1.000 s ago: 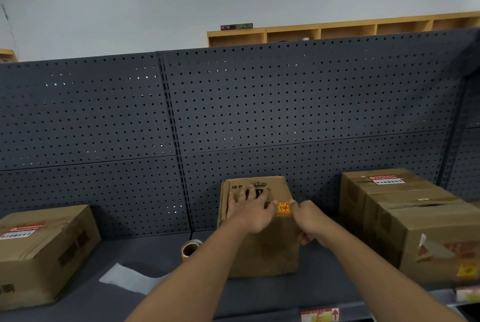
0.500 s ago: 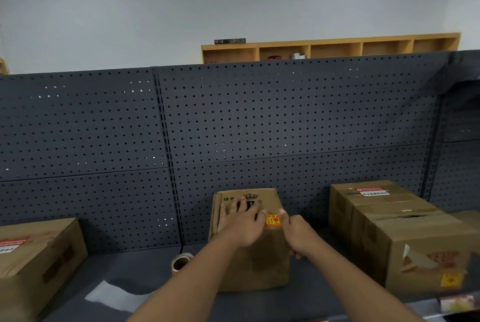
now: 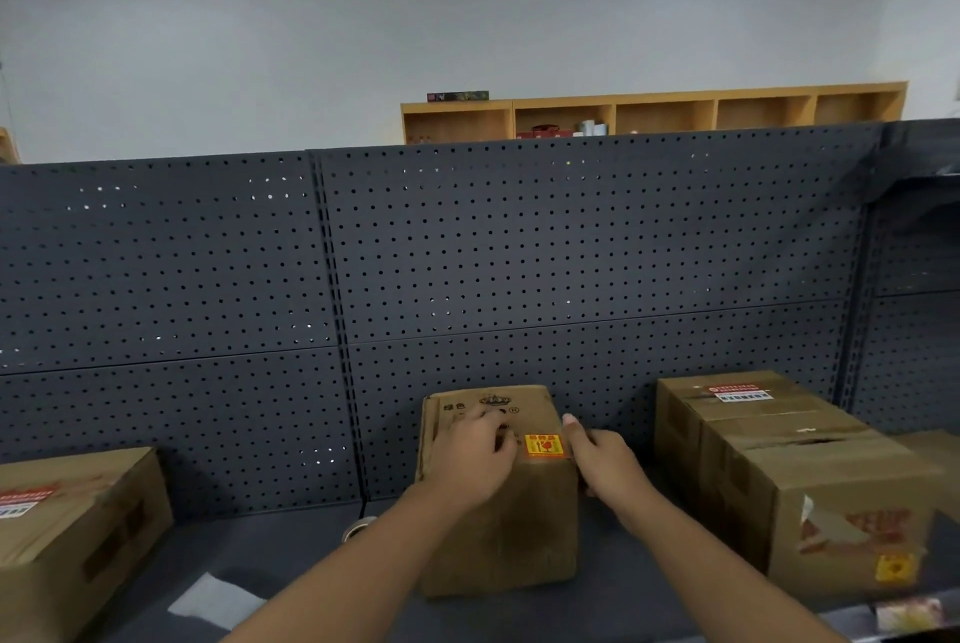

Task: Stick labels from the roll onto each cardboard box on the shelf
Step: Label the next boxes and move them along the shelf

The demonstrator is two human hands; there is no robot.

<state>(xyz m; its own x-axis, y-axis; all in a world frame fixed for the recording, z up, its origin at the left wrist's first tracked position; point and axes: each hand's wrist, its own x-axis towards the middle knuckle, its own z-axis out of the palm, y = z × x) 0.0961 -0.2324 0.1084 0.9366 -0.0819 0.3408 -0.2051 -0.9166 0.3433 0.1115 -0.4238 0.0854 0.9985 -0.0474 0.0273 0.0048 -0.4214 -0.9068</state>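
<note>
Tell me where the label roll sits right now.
In the head view, the small brown label roll stands on the dark grey shelf left of the middle cardboard box, mostly hidden behind the left forearm, near the perforated back panel.

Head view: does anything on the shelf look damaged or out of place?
Yes. The big box on the right has torn, peeling tape or paper on its front face, above a yellow sticker. A loose white sheet lies on the shelf.
</note>
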